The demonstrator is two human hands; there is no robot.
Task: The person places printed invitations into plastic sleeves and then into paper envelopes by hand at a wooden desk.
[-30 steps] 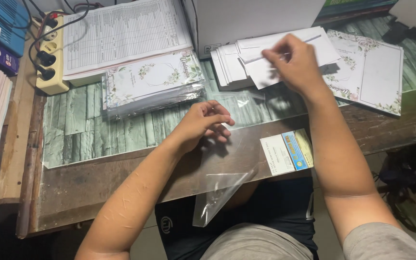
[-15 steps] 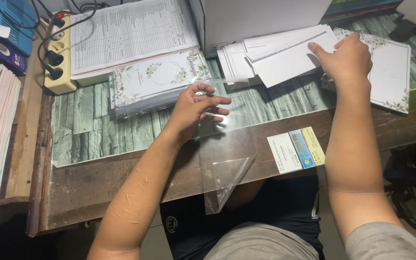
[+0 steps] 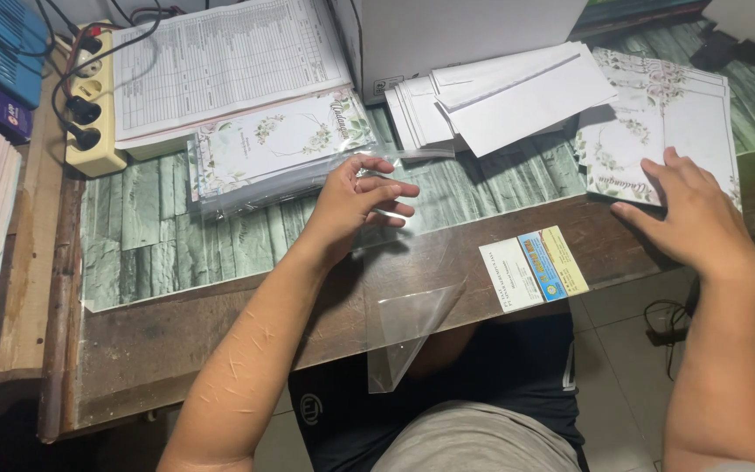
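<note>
A clear plastic sleeve [image 3: 408, 301] lies flat on the wooden tabletop [image 3: 220, 323], its lower end drooping over the front edge. The left hand [image 3: 356, 205] holds its top edge, fingers [image 3: 395, 188] loosely spread. The right hand [image 3: 688, 214] rests flat, fingers together, on a stack of floral cards [image 3: 657, 122] at the right, holding nothing I can make out.

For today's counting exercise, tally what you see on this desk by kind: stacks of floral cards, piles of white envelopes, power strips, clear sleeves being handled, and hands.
Floral card stacks: 2 (left stack, right stack)
Envelope pile: 1
Power strip: 1
Clear sleeve: 1
Hands: 2 (left hand, right hand)
Total: 7
</note>
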